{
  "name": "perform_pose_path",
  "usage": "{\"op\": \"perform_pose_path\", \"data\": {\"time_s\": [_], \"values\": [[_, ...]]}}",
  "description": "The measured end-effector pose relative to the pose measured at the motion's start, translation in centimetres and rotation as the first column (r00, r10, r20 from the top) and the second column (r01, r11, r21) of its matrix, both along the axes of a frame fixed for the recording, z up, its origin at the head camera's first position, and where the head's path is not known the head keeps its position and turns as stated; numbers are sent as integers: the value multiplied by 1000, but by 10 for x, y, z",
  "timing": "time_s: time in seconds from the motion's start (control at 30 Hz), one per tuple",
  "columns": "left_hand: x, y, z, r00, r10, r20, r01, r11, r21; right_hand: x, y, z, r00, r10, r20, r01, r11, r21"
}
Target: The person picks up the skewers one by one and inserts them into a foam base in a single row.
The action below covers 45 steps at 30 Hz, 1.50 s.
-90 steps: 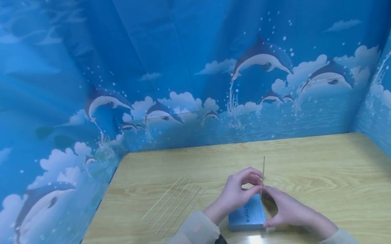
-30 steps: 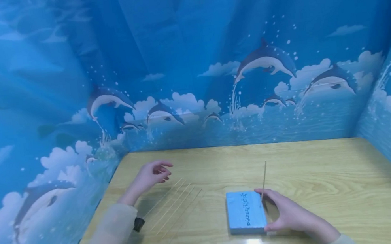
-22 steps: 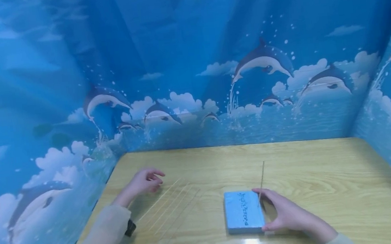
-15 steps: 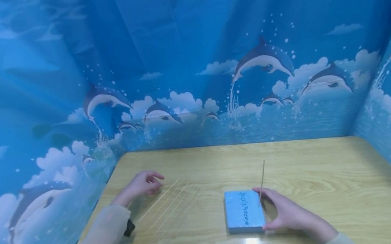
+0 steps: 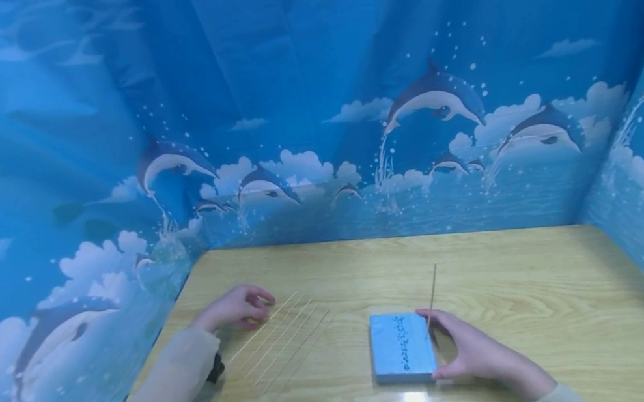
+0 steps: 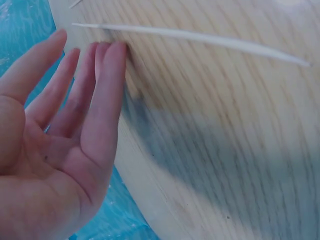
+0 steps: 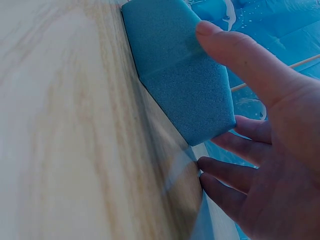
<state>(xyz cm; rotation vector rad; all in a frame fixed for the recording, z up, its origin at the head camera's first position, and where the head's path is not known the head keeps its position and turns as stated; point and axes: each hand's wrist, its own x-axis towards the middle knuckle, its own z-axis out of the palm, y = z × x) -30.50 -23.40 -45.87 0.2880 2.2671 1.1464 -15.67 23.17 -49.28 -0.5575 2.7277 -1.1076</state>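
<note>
Blue block (image 5: 393, 351) held between thumb and fingers of the right hand (image 5: 471, 348), on the near worktop (image 5: 519, 282), the step looks like a pickup from the loose sticks (image 5: 282, 343) at left. That calls for a fine pinch; the left hand (image 5: 235, 307), fingers loosely parted, holds nothing. Squarish, dark-lettered, the block has a tilted stick (image 5: 433, 291) rising at its right edge.

Room lies left of the block (image 5: 401, 346), 1 standing stick (image 5: 434, 286) obstructing its right.

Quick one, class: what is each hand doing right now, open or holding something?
Left hand: open, holding nothing, near a thin stick.
Right hand: holding the blue block.
</note>
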Motion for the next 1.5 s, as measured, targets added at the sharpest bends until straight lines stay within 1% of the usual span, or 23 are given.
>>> {"op": "perform_pose_path", "data": {"time_s": [0.1,0.27,0.33,0.43,0.7,0.9,1.0,1.13,1.3,1.37,1.43,1.5], "values": [[-1,0,-1,1000,-8,29,8,1000,4,0,0,-1,1000,-1,-6,1,1000,1],[1,1,-1,998,-7,63,10,998,-57,0,-1,-1,1000,-9,4,9,1000,1],[1,1,-2,998,-18,66,23,997,-74,1,-1,-1,1000,-13,10,13,1000,-2],[2,3,-4,998,-25,50,29,996,-85,0,-1,0,1000,-14,12,14,1000,-3],[5,10,-9,999,-14,-30,10,993,-119,0,0,1,1000,-15,10,15,1000,6],[4,12,-9,999,-28,-36,23,990,-137,1,0,1,1000,-15,8,15,1000,11],[3,11,-9,1000,-16,-24,12,991,-135,0,-1,1,1000,-12,4,12,1000,12],[1,13,-5,999,-17,-31,13,991,-131,-1,1,2,1000,-8,-15,8,1000,10],[5,9,-5,995,-89,-37,85,990,-111,1,0,1,999,-10,31,10,1000,5],[6,7,-5,994,-100,-42,95,990,-101,2,0,1,999,-14,40,14,1000,8],[6,6,-4,995,-92,-48,87,992,-95,3,-1,1,999,-18,44,17,1000,10],[5,6,-2,996,-70,-58,64,993,-99,2,-2,2,998,-25,53,25,1000,4]]}}
